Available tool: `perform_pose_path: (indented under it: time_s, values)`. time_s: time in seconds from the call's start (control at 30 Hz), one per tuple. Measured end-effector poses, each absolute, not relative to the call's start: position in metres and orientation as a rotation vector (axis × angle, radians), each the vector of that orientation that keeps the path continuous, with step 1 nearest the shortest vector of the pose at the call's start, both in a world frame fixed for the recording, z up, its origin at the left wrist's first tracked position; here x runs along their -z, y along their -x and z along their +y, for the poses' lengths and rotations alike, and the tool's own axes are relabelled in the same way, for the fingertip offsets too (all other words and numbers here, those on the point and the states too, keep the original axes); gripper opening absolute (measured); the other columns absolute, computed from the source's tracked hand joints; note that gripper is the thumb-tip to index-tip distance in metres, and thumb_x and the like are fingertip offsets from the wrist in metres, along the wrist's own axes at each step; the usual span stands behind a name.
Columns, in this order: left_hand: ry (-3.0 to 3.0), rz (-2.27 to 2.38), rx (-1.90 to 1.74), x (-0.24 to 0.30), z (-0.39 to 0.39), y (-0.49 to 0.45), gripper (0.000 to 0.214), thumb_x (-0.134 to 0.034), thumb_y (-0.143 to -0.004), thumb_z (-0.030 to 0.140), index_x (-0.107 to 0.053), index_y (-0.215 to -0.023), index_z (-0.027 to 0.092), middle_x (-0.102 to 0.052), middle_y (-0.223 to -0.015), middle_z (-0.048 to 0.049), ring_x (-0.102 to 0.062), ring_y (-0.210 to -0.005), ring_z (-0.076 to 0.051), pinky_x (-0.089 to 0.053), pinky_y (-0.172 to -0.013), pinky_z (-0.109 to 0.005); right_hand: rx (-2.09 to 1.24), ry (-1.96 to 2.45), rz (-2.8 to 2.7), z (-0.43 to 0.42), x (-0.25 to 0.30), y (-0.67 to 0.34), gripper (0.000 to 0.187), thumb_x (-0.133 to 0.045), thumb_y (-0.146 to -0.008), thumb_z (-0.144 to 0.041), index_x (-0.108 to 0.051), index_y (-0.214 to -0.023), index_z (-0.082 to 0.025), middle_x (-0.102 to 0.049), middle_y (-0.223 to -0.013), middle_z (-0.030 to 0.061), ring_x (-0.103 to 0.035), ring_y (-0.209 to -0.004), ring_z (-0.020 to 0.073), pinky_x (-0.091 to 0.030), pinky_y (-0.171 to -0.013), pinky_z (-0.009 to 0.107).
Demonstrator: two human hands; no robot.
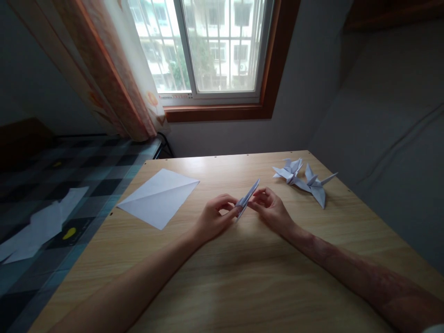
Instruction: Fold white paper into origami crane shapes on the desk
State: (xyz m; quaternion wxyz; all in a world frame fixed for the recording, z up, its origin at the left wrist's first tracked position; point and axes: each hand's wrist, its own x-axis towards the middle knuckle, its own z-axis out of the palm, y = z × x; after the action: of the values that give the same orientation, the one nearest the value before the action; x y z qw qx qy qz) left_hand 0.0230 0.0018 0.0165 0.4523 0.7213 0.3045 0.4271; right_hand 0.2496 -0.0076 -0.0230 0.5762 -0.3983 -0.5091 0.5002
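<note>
A narrow folded piece of white paper is held edge-up just above the middle of the wooden table. My left hand pinches its lower end from the left. My right hand pinches the same lower end from the right, fingers curled together. The paper's pointed tip sticks up and away from me.
A creased white paper square lies flat at the table's left. Two finished paper cranes sit at the far right. Loose white sheets lie on a checkered surface left of the table. A window and curtain stand behind.
</note>
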Motion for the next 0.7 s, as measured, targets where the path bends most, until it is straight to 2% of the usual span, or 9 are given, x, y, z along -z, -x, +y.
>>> perform_pose_path:
  time_s: [0.07, 0.13, 0.17, 0.23, 0.33, 0.43, 0.53, 0.63, 0.7]
  values:
    - [-1.820, 0.799, -1.101, -0.016, 0.001, -0.024, 0.026, -0.077, -0.099, 0.042, -0.082, -0.099, 0.016, -0.077, -0.095, -0.0088, -0.074, -0.085, -0.017, -0.062, -0.075, -0.026, -1.147, 0.933, -1.197, -0.010, 0.020, -0.249, 0.045, -0.096, -0.081, -0.048, -0.060, -0.092, -0.025, -0.069, -0.080, -0.0025, -0.069, -0.076, 0.0176, -0.057, -0.074, 0.031]
    - [-1.856, 0.828, -1.131, -0.016, 0.000, -0.025, 0.025, -0.078, -0.099, 0.041, -0.081, -0.095, 0.016, -0.076, -0.092, -0.0081, -0.073, -0.081, -0.016, -0.062, -0.072, -0.026, -1.172, 0.907, -1.320, -0.016, 0.013, -0.248, 0.038, -0.087, -0.090, -0.051, -0.061, -0.092, -0.024, -0.072, -0.089, 0.0012, -0.071, -0.084, 0.0195, -0.060, -0.081, 0.034]
    - [-1.881, 0.836, -1.141, -0.016, -0.001, -0.025, 0.024, -0.079, -0.098, 0.040, -0.081, -0.094, 0.016, -0.076, -0.092, -0.0082, -0.073, -0.080, -0.016, -0.062, -0.070, -0.026, -1.171, 0.898, -1.395, -0.019, 0.010, -0.248, 0.034, -0.085, -0.092, -0.049, -0.063, -0.099, -0.024, -0.074, -0.100, 0.0038, -0.073, -0.093, 0.0211, -0.061, -0.088, 0.036]
    - [-1.943, 0.848, -1.150, -0.017, -0.003, -0.026, 0.022, -0.081, -0.096, 0.039, -0.081, -0.093, 0.017, -0.076, -0.093, -0.0086, -0.072, -0.079, -0.017, -0.061, -0.067, -0.026, -1.116, 0.896, -1.568, -0.026, 0.003, -0.248, 0.039, -0.088, -0.089, -0.046, -0.066, -0.114, -0.025, -0.076, -0.114, 0.0068, -0.072, -0.104, 0.0241, -0.060, -0.098, 0.040]
    - [-2.027, 0.862, -1.177, -0.018, -0.005, -0.026, 0.018, -0.079, -0.097, 0.036, -0.079, -0.093, 0.018, -0.076, -0.091, -0.0080, -0.071, -0.080, -0.017, -0.060, -0.068, -0.026, -1.011, 0.928, -1.671, -0.031, -0.003, -0.247, 0.036, -0.084, -0.094, -0.042, -0.069, -0.122, -0.025, -0.076, -0.121, 0.0076, -0.071, -0.113, 0.0258, -0.057, -0.108, 0.044]
    - [-2.111, 0.862, -1.247, -0.019, -0.004, -0.023, 0.017, -0.070, -0.102, 0.029, -0.074, -0.090, 0.019, -0.073, -0.090, -0.0063, -0.070, -0.083, -0.017, -0.059, -0.076, -0.029, -0.920, 0.972, -1.690, -0.030, -0.002, -0.249, 0.020, -0.069, -0.105, -0.039, -0.074, -0.120, -0.026, -0.078, -0.119, 0.0074, -0.073, -0.109, 0.0254, -0.059, -0.101, 0.041]
    - [-2.234, 0.921, -1.248, -0.018, -0.003, -0.019, 0.012, -0.065, -0.104, 0.027, -0.071, -0.096, 0.021, -0.074, -0.100, -0.0067, -0.071, -0.088, -0.017, -0.057, -0.082, -0.029, -0.735, 1.007, -1.769, -0.024, 0.003, -0.255, 0.016, -0.065, -0.108, -0.034, -0.079, -0.109, -0.026, -0.082, -0.107, 0.0072, -0.076, -0.099, 0.0264, -0.059, -0.093, 0.041]
    - [-2.327, 1.014, -1.149, -0.017, -0.002, -0.016, 0.009, -0.066, -0.105, 0.030, -0.071, -0.106, 0.022, -0.076, -0.110, -0.0063, -0.074, -0.085, -0.016, -0.056, -0.076, -0.027, -0.470, 1.027, -1.855, -0.018, 0.008, -0.262, 0.015, -0.067, -0.106, -0.030, -0.082, -0.105, -0.027, -0.084, -0.101, 0.0076, -0.076, -0.094, 0.0275, -0.056, -0.089, 0.042]
    - [-2.384, 1.013, -1.088, -0.016, -0.001, -0.015, 0.013, -0.064, -0.107, 0.032, -0.073, -0.108, 0.023, -0.079, -0.106, -0.0051, -0.075, -0.082, -0.016, -0.054, -0.072, -0.026, -0.384, 1.011, -1.927, -0.015, 0.010, -0.266, 0.016, -0.067, -0.107, -0.030, -0.083, -0.108, -0.027, -0.084, -0.099, 0.0076, -0.075, -0.091, 0.0269, -0.055, -0.093, 0.043]
